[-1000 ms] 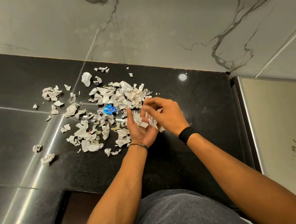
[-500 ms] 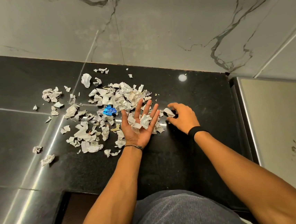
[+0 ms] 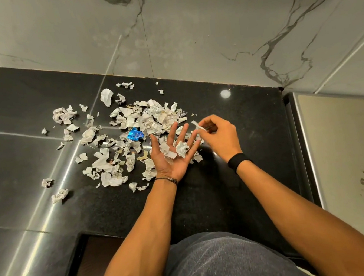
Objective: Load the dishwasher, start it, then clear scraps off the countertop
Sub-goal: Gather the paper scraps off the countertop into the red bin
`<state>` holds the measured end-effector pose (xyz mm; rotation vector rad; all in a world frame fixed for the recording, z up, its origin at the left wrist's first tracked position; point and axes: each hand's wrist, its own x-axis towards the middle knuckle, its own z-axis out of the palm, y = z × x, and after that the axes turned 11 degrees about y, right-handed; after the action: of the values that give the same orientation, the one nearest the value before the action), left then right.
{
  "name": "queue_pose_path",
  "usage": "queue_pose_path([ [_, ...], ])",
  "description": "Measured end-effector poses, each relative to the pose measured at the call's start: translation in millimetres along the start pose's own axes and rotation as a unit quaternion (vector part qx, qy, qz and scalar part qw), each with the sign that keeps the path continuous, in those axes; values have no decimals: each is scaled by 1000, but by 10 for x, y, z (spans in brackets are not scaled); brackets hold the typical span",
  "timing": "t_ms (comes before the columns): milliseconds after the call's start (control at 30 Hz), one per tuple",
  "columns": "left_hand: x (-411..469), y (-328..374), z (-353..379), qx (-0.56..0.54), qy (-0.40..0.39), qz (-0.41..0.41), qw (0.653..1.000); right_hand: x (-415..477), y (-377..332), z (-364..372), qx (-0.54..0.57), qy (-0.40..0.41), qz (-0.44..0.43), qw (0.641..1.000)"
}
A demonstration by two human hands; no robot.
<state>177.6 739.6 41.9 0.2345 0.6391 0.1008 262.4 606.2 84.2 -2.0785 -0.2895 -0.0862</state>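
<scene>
At the scrap pile's (image 3: 131, 131) 3 o'clock edge on the countertop (image 3: 257, 164), the right hand (image 3: 218, 134) pinches one scrap (image 3: 197, 126) beside the left hand (image 3: 174, 158), flat and palm-up under a few pieces (image 3: 181, 149) (best dropped mid-palm, fingers then cupped, lest they slide off).

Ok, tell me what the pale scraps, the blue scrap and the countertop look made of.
Pale scraps: paper, matte; crumpled, torn edges, faint writing. Blue scrap: probably foil or plastic wrapper; glossy, creases glint. Countertop: polished dark stone, perhaps granite; fine speckle, mirror-like light streaks.
</scene>
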Motion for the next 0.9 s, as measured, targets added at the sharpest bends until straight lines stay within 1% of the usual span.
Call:
queue_pose_path([
  [100, 3, 0, 16, 39, 13, 25, 999, -56, -225, 61, 26, -54, -11, 998],
  [233, 22, 21, 29, 65, 23, 39, 997, -153, -337, 131, -11, -135, -42, 990],
  [300, 43, 29, 0, 59, 19, 38, 997, -160, -350, 121, -3, -129, -47, 991],
  [400, 55, 62, -56, 21, -2, -3, 1000, -75, -290, 80, 16, -76, -36, 996],
  [467, 44, 93, -86, -13, -7, -27, 1000, 15, -198, 56, -2, -47, -27, 999],
  [533, 34, 134, -117, -39, -18, -39, 998, 91, -93, 54, -29, -46, -19, 998],
  [633, 20, 212, -152, -59, -32, -38, 997, 134, 27, 118, -81, -98, -28, 992],
  [700, 5, 261, -171, -69, -35, -35, 996, 134, 73, 184, -130, -138, -49, 981],
  [767, -15, 311, -196, -71, -30, -27, 997, 122, 93, 254, -186, -180, -69, 963],
  [900, -37, 375, -257, -87, -29, -11, 996, 71, 145, 404, -259, -263, -110, 923],
])
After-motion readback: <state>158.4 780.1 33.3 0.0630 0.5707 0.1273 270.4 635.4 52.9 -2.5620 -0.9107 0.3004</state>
